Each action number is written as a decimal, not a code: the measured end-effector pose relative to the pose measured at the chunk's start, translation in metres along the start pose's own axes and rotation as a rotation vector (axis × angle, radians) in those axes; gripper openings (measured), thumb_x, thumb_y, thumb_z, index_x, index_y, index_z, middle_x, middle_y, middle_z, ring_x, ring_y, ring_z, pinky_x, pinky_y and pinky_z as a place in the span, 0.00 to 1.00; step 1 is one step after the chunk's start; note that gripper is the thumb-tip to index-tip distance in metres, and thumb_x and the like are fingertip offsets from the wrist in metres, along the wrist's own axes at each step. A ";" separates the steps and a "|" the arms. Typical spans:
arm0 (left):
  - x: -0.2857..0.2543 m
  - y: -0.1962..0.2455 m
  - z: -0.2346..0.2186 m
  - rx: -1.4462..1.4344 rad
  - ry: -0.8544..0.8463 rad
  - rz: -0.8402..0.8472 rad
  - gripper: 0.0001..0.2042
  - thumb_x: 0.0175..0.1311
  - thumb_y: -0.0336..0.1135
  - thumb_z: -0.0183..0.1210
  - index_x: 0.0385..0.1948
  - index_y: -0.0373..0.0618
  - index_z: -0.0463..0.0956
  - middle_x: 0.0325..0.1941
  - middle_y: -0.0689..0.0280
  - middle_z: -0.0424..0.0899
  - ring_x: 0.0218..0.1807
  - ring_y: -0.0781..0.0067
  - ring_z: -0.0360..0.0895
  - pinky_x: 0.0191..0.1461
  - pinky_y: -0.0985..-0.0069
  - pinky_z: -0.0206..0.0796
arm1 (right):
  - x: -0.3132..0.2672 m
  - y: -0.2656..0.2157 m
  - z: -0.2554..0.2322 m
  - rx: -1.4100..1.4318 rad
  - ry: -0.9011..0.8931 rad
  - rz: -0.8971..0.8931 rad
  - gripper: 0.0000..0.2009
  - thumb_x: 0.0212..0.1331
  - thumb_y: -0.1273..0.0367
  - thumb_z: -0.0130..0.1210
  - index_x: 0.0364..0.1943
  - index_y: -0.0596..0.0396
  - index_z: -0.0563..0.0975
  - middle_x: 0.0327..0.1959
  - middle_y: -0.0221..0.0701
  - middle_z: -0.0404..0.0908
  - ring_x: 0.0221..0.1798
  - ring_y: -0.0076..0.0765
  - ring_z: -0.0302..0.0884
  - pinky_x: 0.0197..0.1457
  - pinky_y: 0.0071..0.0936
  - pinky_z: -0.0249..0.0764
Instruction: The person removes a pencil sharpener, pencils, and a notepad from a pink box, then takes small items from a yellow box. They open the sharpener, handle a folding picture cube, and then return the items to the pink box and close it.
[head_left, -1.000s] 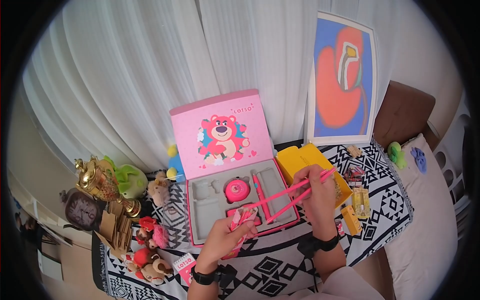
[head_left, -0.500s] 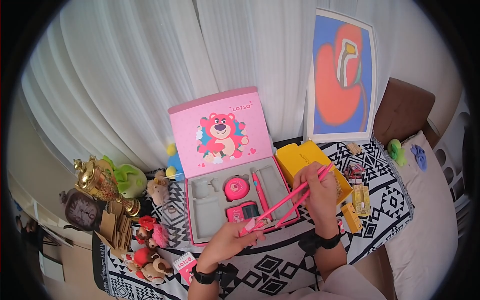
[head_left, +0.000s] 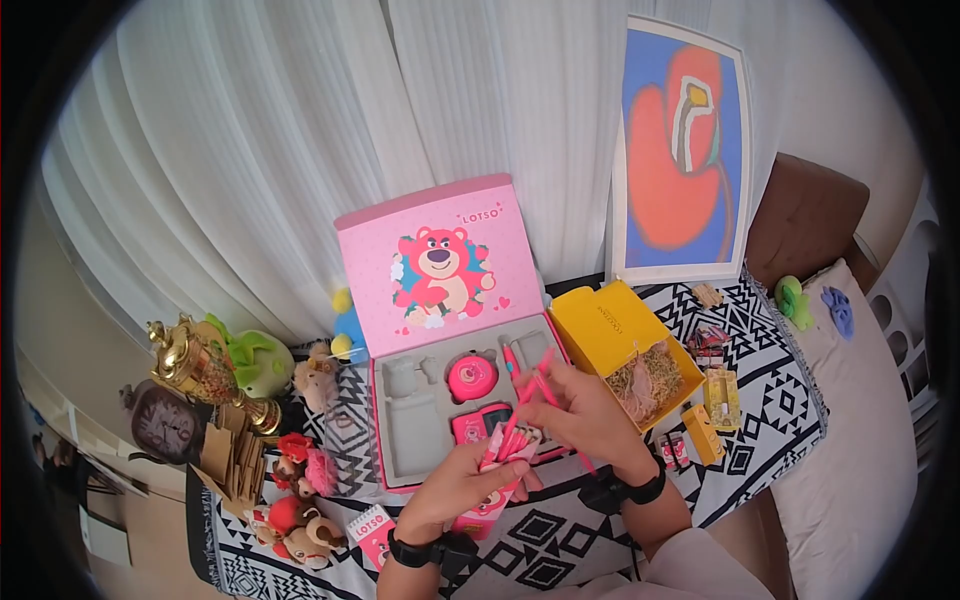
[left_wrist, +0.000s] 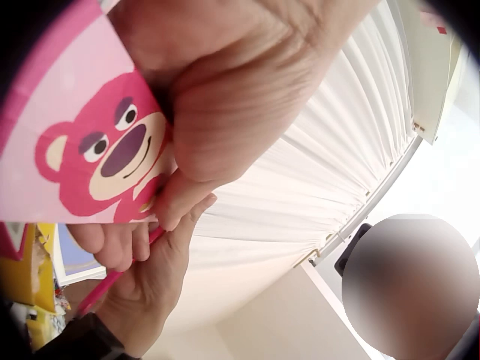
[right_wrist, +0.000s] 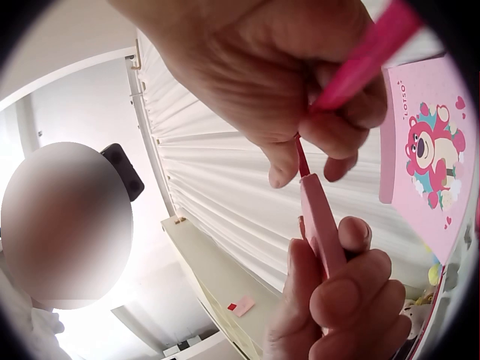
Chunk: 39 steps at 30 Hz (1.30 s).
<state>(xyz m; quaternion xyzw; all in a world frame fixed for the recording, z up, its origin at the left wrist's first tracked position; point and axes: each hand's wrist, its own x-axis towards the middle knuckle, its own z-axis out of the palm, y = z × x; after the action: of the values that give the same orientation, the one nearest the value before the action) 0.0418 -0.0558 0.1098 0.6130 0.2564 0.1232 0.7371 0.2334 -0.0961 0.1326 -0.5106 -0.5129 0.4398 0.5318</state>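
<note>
My left hand [head_left: 463, 484] grips a small pink carton [head_left: 484, 517] with a bear printed on it; several pink sticks [head_left: 512, 439] stand out of its top. The bear print on the carton [left_wrist: 105, 150] fills the left of the left wrist view. My right hand [head_left: 592, 412] is just above and to the right, its fingers curled round pink pens [head_left: 541, 388]. In the right wrist view a thick pink pen [right_wrist: 367, 56] crosses my right hand [right_wrist: 255, 67], and a thin red piece [right_wrist: 303, 159] runs from its fingertips to the carton's edge [right_wrist: 321, 225].
Behind the hands lies an open pink box [head_left: 436, 265] with a grey tray holding a round pink item [head_left: 473, 379]. At right are a yellow box [head_left: 610, 320] and small packs [head_left: 721, 400]. A gold trophy [head_left: 200, 360], cardboard strips [head_left: 232, 465] and plush toys [head_left: 300, 530] stand left.
My right hand has moved left and down to the carton with the pink pens, uncovering the yellow box. The carton has tilted more upright in my left hand.
</note>
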 end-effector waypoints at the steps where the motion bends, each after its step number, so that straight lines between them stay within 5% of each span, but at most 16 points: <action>1: 0.001 0.000 0.001 0.000 0.000 0.000 0.12 0.70 0.32 0.53 0.49 0.35 0.72 0.35 0.59 0.84 0.35 0.74 0.80 0.41 0.79 0.73 | 0.001 0.003 0.004 0.177 0.123 -0.102 0.12 0.59 0.67 0.62 0.42 0.61 0.78 0.22 0.22 0.75 0.24 0.12 0.68 0.27 0.15 0.65; 4: 0.003 0.000 0.003 -0.068 0.018 0.070 0.11 0.70 0.33 0.52 0.48 0.36 0.73 0.35 0.60 0.83 0.36 0.74 0.80 0.43 0.77 0.73 | -0.004 -0.014 -0.001 0.173 0.228 -0.093 0.11 0.57 0.68 0.64 0.40 0.61 0.79 0.24 0.22 0.75 0.25 0.11 0.68 0.29 0.15 0.66; 7: 0.005 -0.005 0.005 -0.032 -0.030 0.029 0.11 0.70 0.33 0.52 0.47 0.35 0.73 0.35 0.61 0.82 0.37 0.74 0.80 0.43 0.77 0.73 | 0.001 0.005 -0.003 -0.105 0.214 -0.202 0.10 0.58 0.70 0.63 0.41 0.60 0.79 0.25 0.22 0.74 0.27 0.11 0.67 0.30 0.16 0.67; 13: 0.007 -0.005 0.006 -0.062 -0.050 0.027 0.12 0.70 0.33 0.53 0.49 0.36 0.71 0.37 0.61 0.82 0.39 0.74 0.79 0.45 0.77 0.72 | 0.001 0.004 -0.007 -0.182 0.139 -0.206 0.09 0.62 0.69 0.58 0.43 0.58 0.79 0.30 0.26 0.79 0.32 0.14 0.70 0.36 0.17 0.69; 16: 0.007 -0.008 0.006 -0.107 -0.050 0.051 0.14 0.72 0.35 0.51 0.53 0.38 0.68 0.41 0.64 0.81 0.40 0.77 0.78 0.45 0.78 0.71 | -0.001 -0.001 -0.003 0.052 0.180 -0.045 0.07 0.63 0.72 0.56 0.41 0.60 0.78 0.32 0.21 0.76 0.31 0.10 0.67 0.35 0.12 0.64; 20: 0.006 -0.005 0.006 -0.219 -0.032 0.039 0.16 0.74 0.34 0.46 0.58 0.36 0.64 0.47 0.59 0.80 0.46 0.72 0.79 0.52 0.75 0.71 | 0.000 0.000 -0.005 0.043 0.193 -0.053 0.09 0.64 0.71 0.55 0.44 0.60 0.79 0.32 0.21 0.77 0.32 0.13 0.69 0.35 0.15 0.67; 25: 0.005 -0.007 0.001 -0.237 -0.077 0.058 0.17 0.75 0.33 0.42 0.60 0.34 0.63 0.51 0.55 0.79 0.50 0.68 0.79 0.56 0.72 0.72 | 0.000 0.004 -0.007 -0.351 -0.068 -0.155 0.12 0.67 0.66 0.53 0.48 0.58 0.78 0.24 0.27 0.76 0.29 0.17 0.70 0.33 0.21 0.68; 29: 0.004 0.000 0.003 -0.349 -0.034 0.081 0.16 0.75 0.34 0.43 0.57 0.32 0.66 0.50 0.51 0.80 0.49 0.64 0.80 0.55 0.69 0.73 | 0.002 0.007 -0.007 -0.369 -0.171 -0.166 0.14 0.68 0.64 0.51 0.47 0.59 0.78 0.24 0.28 0.74 0.28 0.19 0.70 0.32 0.22 0.67; 32: 0.004 0.001 0.005 -0.353 0.021 0.108 0.18 0.74 0.36 0.44 0.55 0.30 0.67 0.48 0.49 0.80 0.47 0.60 0.81 0.54 0.67 0.74 | 0.000 0.001 -0.005 -0.160 -0.007 -0.221 0.15 0.69 0.62 0.49 0.43 0.61 0.79 0.24 0.28 0.75 0.28 0.20 0.71 0.32 0.23 0.67; 35: 0.004 -0.002 0.002 -0.409 0.016 0.095 0.21 0.75 0.41 0.43 0.55 0.28 0.67 0.47 0.49 0.81 0.45 0.59 0.82 0.52 0.67 0.74 | -0.002 -0.004 -0.011 -0.039 0.045 -0.038 0.18 0.70 0.59 0.46 0.41 0.62 0.80 0.24 0.28 0.76 0.28 0.22 0.72 0.33 0.21 0.66; 37: 0.005 -0.003 0.000 -0.491 -0.001 0.067 0.23 0.75 0.43 0.42 0.55 0.27 0.67 0.46 0.49 0.81 0.44 0.59 0.82 0.51 0.67 0.74 | 0.000 0.004 -0.015 -0.056 0.171 -0.259 0.22 0.72 0.57 0.41 0.36 0.63 0.80 0.21 0.27 0.74 0.23 0.20 0.68 0.29 0.19 0.64; 39: 0.005 -0.003 -0.002 -0.511 -0.047 0.075 0.24 0.77 0.45 0.37 0.55 0.31 0.68 0.46 0.52 0.82 0.43 0.65 0.81 0.50 0.71 0.74 | -0.005 -0.004 -0.022 0.003 0.201 -0.203 0.23 0.73 0.56 0.40 0.34 0.62 0.79 0.20 0.26 0.73 0.21 0.18 0.65 0.27 0.17 0.61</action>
<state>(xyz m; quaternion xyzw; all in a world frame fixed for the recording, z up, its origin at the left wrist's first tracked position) 0.0446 -0.0523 0.1054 0.4184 0.1769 0.1968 0.8689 0.2546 -0.1033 0.1371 -0.4967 -0.5054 0.3311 0.6231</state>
